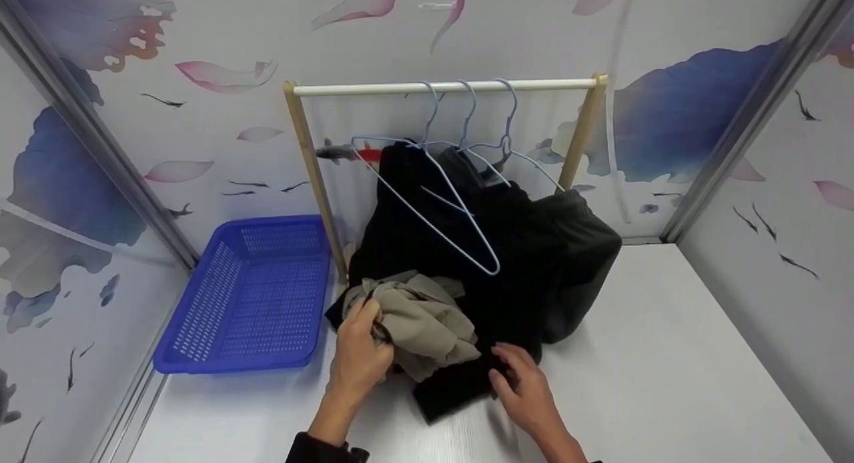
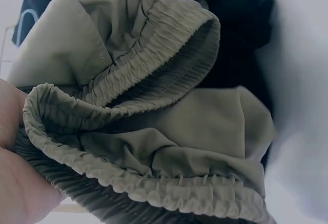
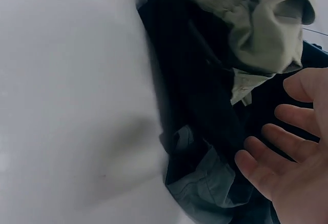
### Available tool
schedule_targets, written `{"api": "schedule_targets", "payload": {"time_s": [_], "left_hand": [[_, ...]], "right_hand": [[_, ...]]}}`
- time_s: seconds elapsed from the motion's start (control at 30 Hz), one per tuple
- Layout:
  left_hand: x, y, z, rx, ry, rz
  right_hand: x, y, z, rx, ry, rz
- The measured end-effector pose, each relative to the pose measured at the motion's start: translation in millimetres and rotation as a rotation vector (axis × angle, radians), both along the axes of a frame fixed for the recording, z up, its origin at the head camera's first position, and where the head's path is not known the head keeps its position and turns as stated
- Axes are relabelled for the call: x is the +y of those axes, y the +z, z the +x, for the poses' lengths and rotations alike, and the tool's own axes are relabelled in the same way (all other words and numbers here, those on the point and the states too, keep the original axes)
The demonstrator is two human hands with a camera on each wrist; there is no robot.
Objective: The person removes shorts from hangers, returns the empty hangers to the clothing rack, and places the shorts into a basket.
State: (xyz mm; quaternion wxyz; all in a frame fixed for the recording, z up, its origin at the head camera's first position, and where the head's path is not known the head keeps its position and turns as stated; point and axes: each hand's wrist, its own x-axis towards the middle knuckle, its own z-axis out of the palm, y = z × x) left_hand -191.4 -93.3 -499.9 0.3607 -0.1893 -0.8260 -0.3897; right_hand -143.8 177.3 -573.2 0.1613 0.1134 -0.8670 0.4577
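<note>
Bunched khaki pants (image 1: pixel 423 319) with gathered elastic edges lie over the front of black garments (image 1: pixel 507 249). My left hand (image 1: pixel 360 349) grips them at their left side. In the left wrist view, two elastic openings of the khaki pants (image 2: pixel 154 106) face the camera, and part of the left hand (image 2: pixel 23 183) shows at the left edge. To the right, my right hand (image 1: pixel 527 386) holds nothing, its fingers loosely bent beside the black cloth. The right wrist view shows the right hand (image 3: pixel 292 147) with fingers spread near the dark fabric.
Behind the hands stands a rack with a white rail (image 1: pixel 373 88) and wooden legs. Three light-blue hangers (image 1: pixel 460 213) hang on it, with dark pants on some. A blue plastic basket (image 1: pixel 170 336) stands at the left on the white table (image 1: pixel 667 356). Patterned walls enclose the table.
</note>
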Motion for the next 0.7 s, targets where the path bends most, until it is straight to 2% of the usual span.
{"api": "schedule_targets", "payload": {"time_s": [0.27,0.7], "left_hand": [[-8.4,20.8,-2.6,0.080,0.009,0.050],[-26.6,45.4,-7.8,0.132,0.077,0.091]], "right_hand": [[-9.6,2.8,-0.1,0.037,0.022,-0.002],[-21.5,4.4,-1.1,0.043,0.068,0.000]]}}
